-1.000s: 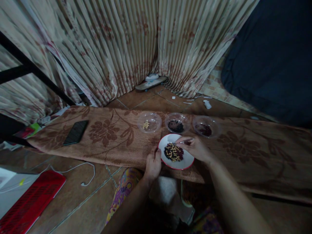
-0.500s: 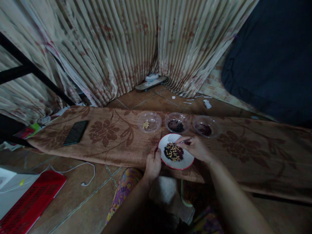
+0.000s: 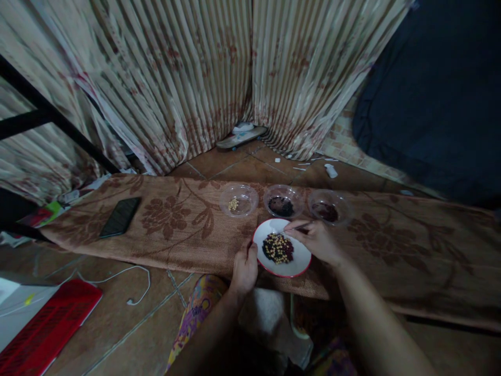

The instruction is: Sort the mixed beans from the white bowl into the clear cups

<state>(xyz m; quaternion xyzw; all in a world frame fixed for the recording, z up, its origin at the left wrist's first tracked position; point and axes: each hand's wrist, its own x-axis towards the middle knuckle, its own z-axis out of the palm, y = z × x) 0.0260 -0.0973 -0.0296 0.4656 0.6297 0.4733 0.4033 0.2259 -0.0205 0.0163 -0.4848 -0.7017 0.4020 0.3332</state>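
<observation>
A white plate (image 3: 299,258) with a red rim sits near the front edge of the cloth-covered bench. On it lies a mixed pile of beans (image 3: 277,248), yellow, black and dark red. My left hand (image 3: 246,266) is closed on the plate's left rim. Over the far right side of the plate, my right hand (image 3: 315,240) pinches a thin metal tool that looks like tweezers (image 3: 300,226), its tip above the beans. Behind the plate stand three clear plastic bowls: one with yellow beans (image 3: 233,204), one with black beans (image 3: 282,208), one with dark red beans (image 3: 326,212).
A dark phone (image 3: 120,216) lies at the left on the patterned cloth (image 3: 188,230). A red basket-like object (image 3: 55,324) and a white cable (image 3: 146,282) are on the tiled floor at lower left. Striped curtains (image 3: 195,68) hang behind, with a skateboard (image 3: 240,137) beneath them.
The view has shifted slightly. My right hand has moved a little with the tweezers, which now lie flatter over the plate. My left hand stays on the rim.
</observation>
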